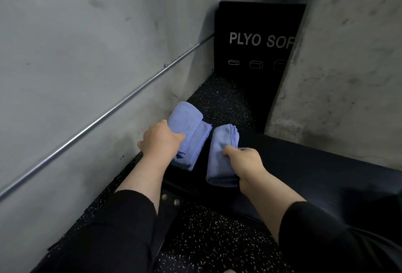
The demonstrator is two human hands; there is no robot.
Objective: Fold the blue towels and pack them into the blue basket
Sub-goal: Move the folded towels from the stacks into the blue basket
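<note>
Your left hand (159, 140) grips a stack of folded blue towels (189, 133). Your fingers curl over the near side of the stack, and your thumb is hidden. The stack sits at the far left end of a dark bench (304, 164), close to the grey wall (76, 44). It looks like a few towels, one on top of another.

Your right hand (245, 159) holds one more folded towel (219, 157). Your thumb presses on top of it and your other fingers wrap its right side. This towel lies just beside the stack, on the right, with a thin dark gap between them. It rests on the bench too.

Both your arms wear black sleeves (130, 218).

A silver pipe (104, 118) runs along the wall on the left. A big black box (256, 37) with white letters "PLYO SOF" stands past the bench, on the black speckled floor (221, 100). A grey pillar (348, 55) stands on the right. The basket is not in view.
</note>
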